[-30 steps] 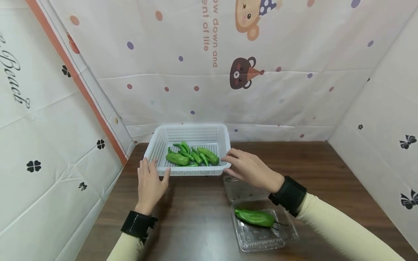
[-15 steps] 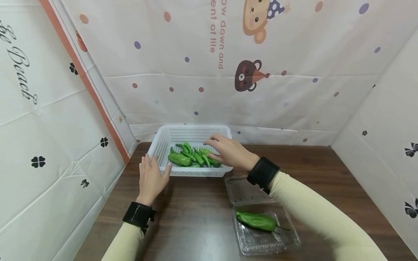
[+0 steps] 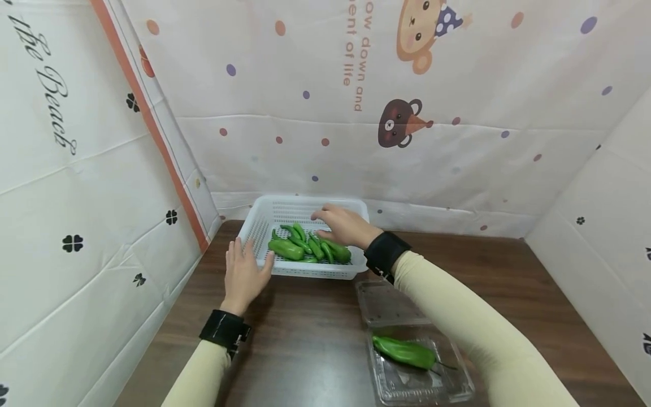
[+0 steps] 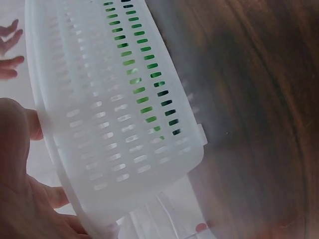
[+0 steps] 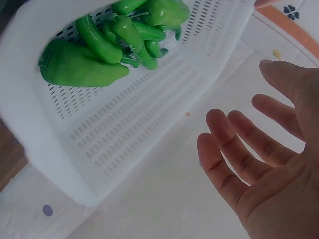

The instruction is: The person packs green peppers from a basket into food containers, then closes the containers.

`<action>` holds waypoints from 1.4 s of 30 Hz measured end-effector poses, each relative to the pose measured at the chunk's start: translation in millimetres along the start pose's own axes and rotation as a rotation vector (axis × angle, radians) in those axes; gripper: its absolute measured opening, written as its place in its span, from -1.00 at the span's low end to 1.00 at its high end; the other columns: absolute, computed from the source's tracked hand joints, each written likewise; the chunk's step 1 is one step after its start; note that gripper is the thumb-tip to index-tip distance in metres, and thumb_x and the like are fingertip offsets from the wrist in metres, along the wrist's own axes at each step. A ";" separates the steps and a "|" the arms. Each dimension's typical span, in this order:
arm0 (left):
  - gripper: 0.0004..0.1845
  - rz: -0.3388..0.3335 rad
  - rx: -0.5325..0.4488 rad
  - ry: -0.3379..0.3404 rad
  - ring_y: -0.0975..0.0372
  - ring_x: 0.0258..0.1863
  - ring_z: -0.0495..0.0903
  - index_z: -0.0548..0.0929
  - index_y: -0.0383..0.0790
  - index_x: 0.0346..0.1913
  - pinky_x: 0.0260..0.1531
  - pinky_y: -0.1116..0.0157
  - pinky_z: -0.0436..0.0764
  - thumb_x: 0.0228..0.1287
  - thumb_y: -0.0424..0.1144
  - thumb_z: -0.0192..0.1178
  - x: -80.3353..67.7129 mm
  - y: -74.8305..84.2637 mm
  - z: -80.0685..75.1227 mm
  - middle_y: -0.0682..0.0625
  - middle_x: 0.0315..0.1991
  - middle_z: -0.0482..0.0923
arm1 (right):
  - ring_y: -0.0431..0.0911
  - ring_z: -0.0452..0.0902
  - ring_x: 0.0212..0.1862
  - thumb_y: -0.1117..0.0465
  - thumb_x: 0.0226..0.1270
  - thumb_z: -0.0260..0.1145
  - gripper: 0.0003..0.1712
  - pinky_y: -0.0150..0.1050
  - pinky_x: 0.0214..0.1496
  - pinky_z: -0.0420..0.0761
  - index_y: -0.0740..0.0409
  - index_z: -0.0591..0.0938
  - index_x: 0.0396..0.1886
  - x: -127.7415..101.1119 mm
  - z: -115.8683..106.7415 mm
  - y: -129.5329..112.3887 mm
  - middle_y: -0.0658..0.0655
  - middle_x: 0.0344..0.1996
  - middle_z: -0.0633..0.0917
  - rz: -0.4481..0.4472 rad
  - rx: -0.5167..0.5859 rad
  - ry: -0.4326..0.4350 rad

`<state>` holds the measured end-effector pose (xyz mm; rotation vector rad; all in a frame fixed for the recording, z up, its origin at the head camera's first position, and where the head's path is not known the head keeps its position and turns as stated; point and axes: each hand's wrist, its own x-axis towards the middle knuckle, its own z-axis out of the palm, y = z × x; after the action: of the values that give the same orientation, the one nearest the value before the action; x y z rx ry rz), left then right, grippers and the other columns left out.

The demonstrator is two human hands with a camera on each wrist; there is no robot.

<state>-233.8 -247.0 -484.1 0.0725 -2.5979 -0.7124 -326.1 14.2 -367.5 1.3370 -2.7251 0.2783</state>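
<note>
On dark wooden table, white basket (printed cloth walls around).

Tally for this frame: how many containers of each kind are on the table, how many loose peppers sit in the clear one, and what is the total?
White perforated basket: 1, holding a pile of green peppers too overlapped to count
Clear plastic clamshell box: 1
Green pepper in the clamshell: 1
Total: 3 countable things, besides the basket's pile
</note>
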 end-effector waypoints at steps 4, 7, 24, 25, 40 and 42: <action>-0.26 0.016 0.010 0.007 -0.40 0.53 -0.03 0.35 -0.52 0.41 0.52 -0.25 -0.07 0.48 0.06 0.12 3.5 2.6 4.0 -0.58 0.48 0.08 | 0.04 0.59 0.05 0.11 0.52 0.32 -0.55 -0.08 0.03 0.61 0.15 0.59 0.30 15.0 5.0 5.5 0.23 0.12 0.63 0.039 -0.009 -0.046; -0.26 0.015 0.035 -0.001 -0.38 0.54 -0.05 0.33 -0.49 0.44 0.52 -0.24 -0.07 0.50 0.06 0.08 3.3 2.2 5.3 -0.58 0.49 0.05 | 0.05 0.58 0.14 0.12 0.52 0.32 -0.56 -0.09 0.16 0.60 0.16 0.60 0.30 30.0 12.1 7.9 0.23 0.16 0.63 0.044 -0.015 -0.097; -0.31 0.052 0.105 0.034 -0.39 0.54 -0.05 0.39 -0.50 0.42 0.50 -0.26 0.00 0.58 0.07 -0.07 -7.0 -3.4 10.6 -0.61 0.50 0.02 | 0.06 0.59 0.17 0.13 0.48 0.36 -0.57 -0.08 0.22 0.59 0.22 0.64 0.25 91.2 52.9 10.8 0.21 0.19 0.66 0.086 -0.025 -0.257; -0.31 0.051 0.107 0.033 -0.38 0.54 -0.05 0.39 -0.50 0.42 0.50 -0.26 -0.01 0.58 0.07 -0.07 -7.2 -3.5 10.1 -0.60 0.50 0.01 | 0.07 0.59 0.18 0.15 0.47 0.37 -0.56 -0.07 0.22 0.58 0.23 0.64 0.24 93.3 55.3 10.4 0.21 0.19 0.66 0.090 -0.026 -0.264; -0.31 0.039 0.112 0.025 -0.32 0.57 -0.09 0.46 -0.49 0.37 0.54 -0.19 -0.06 0.56 0.09 -0.03 -10.0 -11.5 9.0 -0.56 0.52 0.01 | 0.06 0.49 0.35 0.49 0.52 0.13 -0.56 -0.10 0.33 0.55 0.19 0.64 0.29 116.9 93.4 0.4 0.17 0.30 0.61 0.198 0.036 -0.382; -0.31 0.044 0.114 0.025 -0.32 0.57 -0.08 0.46 -0.49 0.37 0.54 -0.19 -0.06 0.56 0.10 -0.04 -9.9 -13.2 7.9 -0.56 0.52 0.01 | 0.04 0.48 0.37 0.55 0.51 0.09 -0.50 -0.13 0.34 0.54 0.15 0.64 0.30 120.1 98.9 0.1 0.13 0.31 0.61 0.214 0.024 -0.392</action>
<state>-229.2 -253.1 -500.7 0.0591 -2.6059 -0.5445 -400.0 -98.8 -444.7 1.2152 -3.2048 0.0668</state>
